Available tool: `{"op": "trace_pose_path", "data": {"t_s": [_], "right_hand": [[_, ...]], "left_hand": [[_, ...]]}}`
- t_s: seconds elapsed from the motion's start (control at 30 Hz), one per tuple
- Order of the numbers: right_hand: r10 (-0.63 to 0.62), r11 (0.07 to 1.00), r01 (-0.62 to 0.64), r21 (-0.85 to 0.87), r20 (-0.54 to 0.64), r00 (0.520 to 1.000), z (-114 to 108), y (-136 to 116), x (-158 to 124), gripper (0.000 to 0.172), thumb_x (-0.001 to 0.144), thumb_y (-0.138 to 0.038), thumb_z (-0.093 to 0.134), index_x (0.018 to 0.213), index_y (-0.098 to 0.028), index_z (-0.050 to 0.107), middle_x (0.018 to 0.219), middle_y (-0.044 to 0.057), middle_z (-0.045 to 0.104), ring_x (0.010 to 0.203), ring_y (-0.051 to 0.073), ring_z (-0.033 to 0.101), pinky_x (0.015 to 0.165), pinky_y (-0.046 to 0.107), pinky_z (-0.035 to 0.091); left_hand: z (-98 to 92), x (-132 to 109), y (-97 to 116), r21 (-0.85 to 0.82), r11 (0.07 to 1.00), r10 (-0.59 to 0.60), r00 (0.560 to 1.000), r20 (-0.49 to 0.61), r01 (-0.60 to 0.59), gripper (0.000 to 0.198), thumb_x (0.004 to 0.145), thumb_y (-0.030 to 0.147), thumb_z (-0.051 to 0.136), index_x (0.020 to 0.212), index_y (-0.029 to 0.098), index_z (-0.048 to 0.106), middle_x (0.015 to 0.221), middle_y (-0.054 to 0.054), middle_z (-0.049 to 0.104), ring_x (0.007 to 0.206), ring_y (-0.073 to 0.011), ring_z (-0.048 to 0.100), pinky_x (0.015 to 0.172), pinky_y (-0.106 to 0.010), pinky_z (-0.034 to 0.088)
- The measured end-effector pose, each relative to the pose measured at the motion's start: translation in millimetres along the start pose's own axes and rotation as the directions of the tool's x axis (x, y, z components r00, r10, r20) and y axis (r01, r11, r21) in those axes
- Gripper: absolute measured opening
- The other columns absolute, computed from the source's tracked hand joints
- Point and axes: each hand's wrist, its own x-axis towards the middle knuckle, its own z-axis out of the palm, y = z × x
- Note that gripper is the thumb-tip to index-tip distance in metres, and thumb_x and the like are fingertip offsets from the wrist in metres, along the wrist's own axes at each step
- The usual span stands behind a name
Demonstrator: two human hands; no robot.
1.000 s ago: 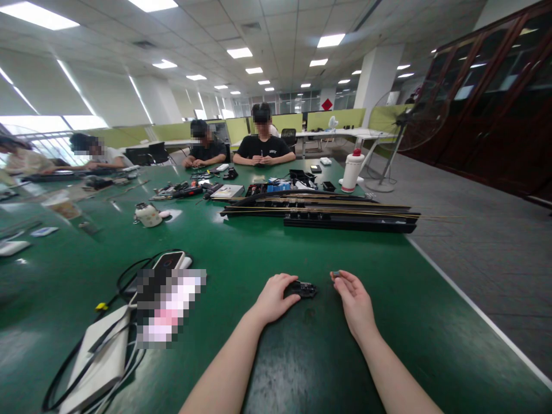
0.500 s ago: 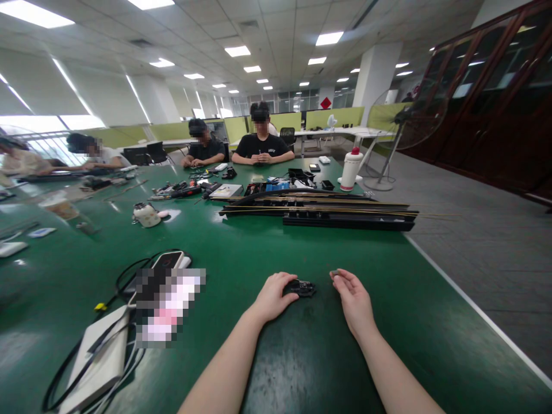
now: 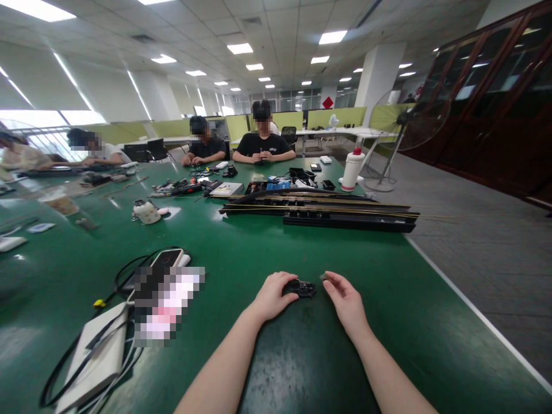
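On the green table, a small black mechanical part (image 3: 304, 288) with an uneven, detailed top lies in the grip of my left hand (image 3: 275, 294). Thumb and fingers close round its left end, so that end is hidden. Just to the right of it, my right hand (image 3: 345, 300) pinches a small greyish piece (image 3: 323, 277) between thumb and forefinger. A narrow gap separates this piece from the black part. What kind of piece it is, I cannot make out.
Long black rails (image 3: 349, 221) with thin brass-coloured rods lie across the table ahead. Left are a phone (image 3: 166, 261), a white box (image 3: 97, 351) and cables. A white bottle (image 3: 351, 171) with a red top stands behind the rails. Several people sit around the table.
My right hand has moved left with the small greyish piece, closer to the black part. My left hand keeps its hold in about the same place.
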Motion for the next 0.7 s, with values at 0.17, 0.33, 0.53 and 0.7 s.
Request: {"op": "trace_pose_path", "data": {"t_s": [0.17,0.33,0.53,0.7], "right_hand": [[-0.078,0.979,0.092,-0.182,0.082,0.994,3.5,2.6,-3.6,0.035,0.069,-0.044,0.066,0.094,-0.019,0.067,0.093,0.008,0.070,0.088,0.024,0.064,0.089,0.045,0.047],[-0.237,0.893,0.300,-0.336,0.217,0.947,6.6,0.7,-5.7,0.022,0.075,-0.036,0.062,0.091,-0.023,0.068,0.098,0.008,0.068,0.098,0.024,0.060,0.092,0.044,0.044],[-0.302,0.704,0.480,-0.523,0.392,0.869,11.6,2.0,-7.8,0.018,0.079,-0.028,0.060,0.095,-0.027,0.068,0.105,0.005,0.067,0.102,0.024,0.057,0.092,0.045,0.043],[-0.314,0.613,0.524,-0.592,0.426,0.848,11.9,4.5,-10.3,0.020,0.080,-0.027,0.058,0.099,-0.027,0.066,0.110,0.005,0.066,0.104,0.023,0.057,0.091,0.044,0.044]], "left_hand": [[-0.3,0.4,0.5,-0.003,1.000,0.001,1.000,-0.001,-0.001,0.040,0.076,0.025,0.067,0.114,0.023,0.056,0.110,-0.004,0.060,0.105,-0.0228,0.052,0.094,-0.037,0.039],[0.2,0.4,1.0,0.006,1.000,-0.004,1.000,-0.002,0.004,0.040,0.076,0.026,0.068,0.114,0.023,0.056,0.111,-0.004,0.060,0.105,-0.0229,0.052,0.094,-0.038,0.039],[1.9,0.2,-1.3,0.001,1.000,0.009,1.000,-0.012,-0.009,0.039,0.076,0.026,0.067,0.114,0.023,0.055,0.110,-0.005,0.061,0.104,-0.0225,0.053,0.093,-0.038,0.040],[2.7,0.6,-1.4,-0.005,1.000,0.027,0.999,-0.026,-0.027,0.040,0.075,0.023,0.069,0.112,0.022,0.056,0.109,-0.004,0.061,0.102,-0.0219,0.054,0.092,-0.037,0.041]]}}
